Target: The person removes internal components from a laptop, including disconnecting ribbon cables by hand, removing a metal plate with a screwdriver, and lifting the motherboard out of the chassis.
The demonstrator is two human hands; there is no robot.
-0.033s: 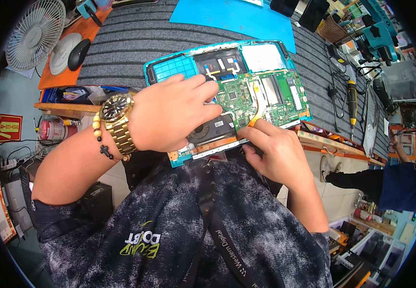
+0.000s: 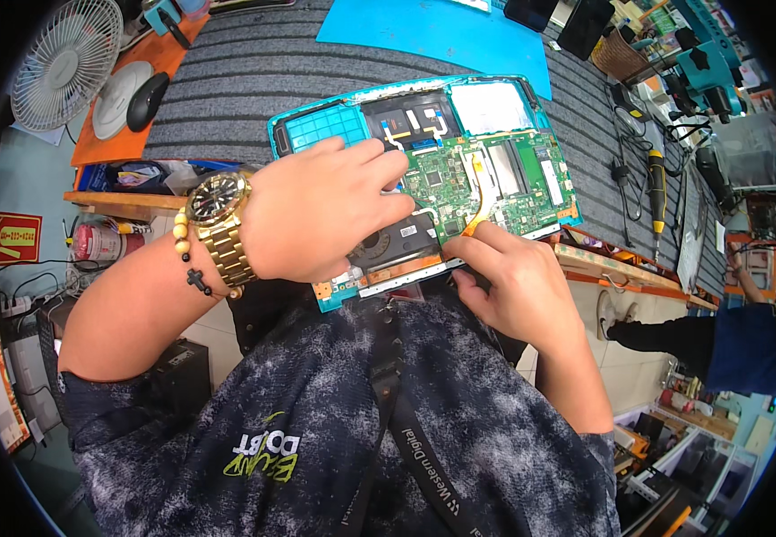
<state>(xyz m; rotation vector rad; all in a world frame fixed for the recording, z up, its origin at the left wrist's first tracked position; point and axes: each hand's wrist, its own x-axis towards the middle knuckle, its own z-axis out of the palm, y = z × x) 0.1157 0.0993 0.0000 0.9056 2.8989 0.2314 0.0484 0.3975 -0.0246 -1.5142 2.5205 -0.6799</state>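
An opened laptop base in turquoise lies tilted at the bench's front edge, its insides showing. Fitted in it are a green circuit board, a copper heat pipe and a black fan. My left hand, wearing a gold watch, reaches palm down across the left part, fingers curled beside the board; its fingertips are partly hidden, and whatever they hold cannot be seen. At the front edge, my right hand pinches the base, index finger on top near the heat pipe and thumb lower.
Behind the base, a blue mat lies on the grey ribbed bench cover. To the left stand a white fan and a black mouse. A yellow-black screwdriver and cables lie rightward. Another person is at far right.
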